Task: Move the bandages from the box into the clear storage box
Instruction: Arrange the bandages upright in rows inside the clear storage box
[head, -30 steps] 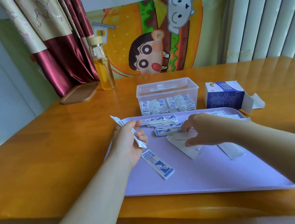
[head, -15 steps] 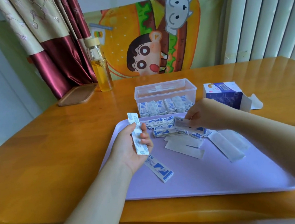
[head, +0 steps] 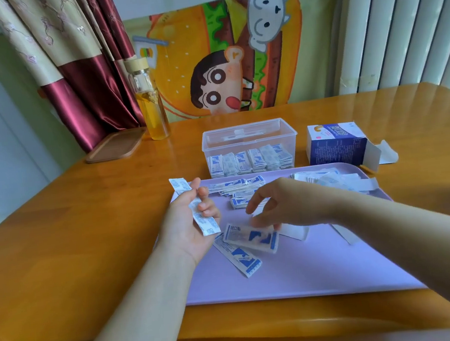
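A: Since the right hand (head: 286, 205) swung back from the far piles, what is it carrying?
B: A bandage (head: 251, 237), pinched over the tray (head: 300, 274), near the left hand (head: 188, 230), whose grip stays closed on another strip (head: 196, 210).
A: And the clear box (head: 248, 139)?
B: Partly filled; loose ones remain.

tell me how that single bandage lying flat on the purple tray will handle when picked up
The bandage is a thin flat wrapper, so probably very light and bendy. Lying flush on the smooth tray, it may slide and need an edge lifted.
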